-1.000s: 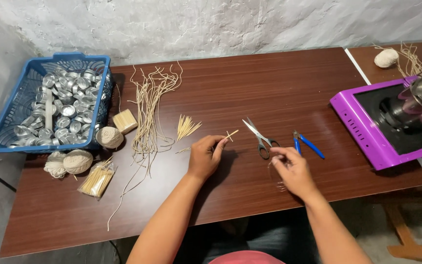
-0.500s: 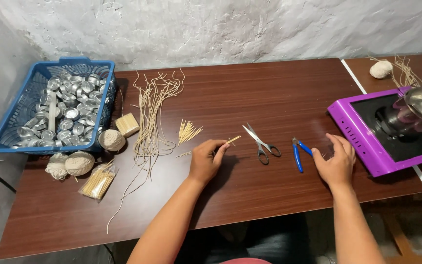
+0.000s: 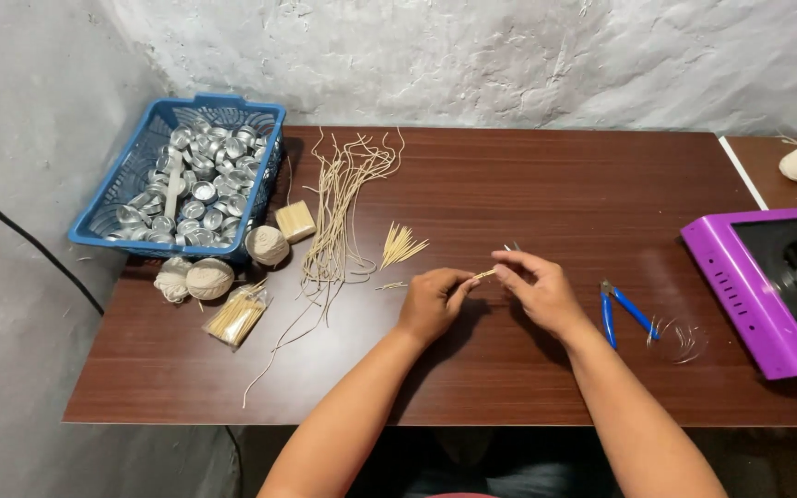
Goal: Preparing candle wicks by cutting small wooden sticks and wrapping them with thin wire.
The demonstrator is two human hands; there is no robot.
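Holding a short wooden stick [image 3: 483, 274] between us, left hand [image 3: 431, 304] and right hand [image 3: 541, 293] fingers pinched on its ends above the desk [image 3: 528, 184], blue pliers [image 3: 622, 312] just beside.

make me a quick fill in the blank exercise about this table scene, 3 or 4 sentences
1. The basket full of small metal cups is coloured ____.
2. The left hand and right hand together pinch a thin ____ between them.
3. The blue-handled pliers lie to the ____ of the right hand.
4. The appliance at the table's right edge has a ____ casing.

Missing words: blue; stick; right; purple
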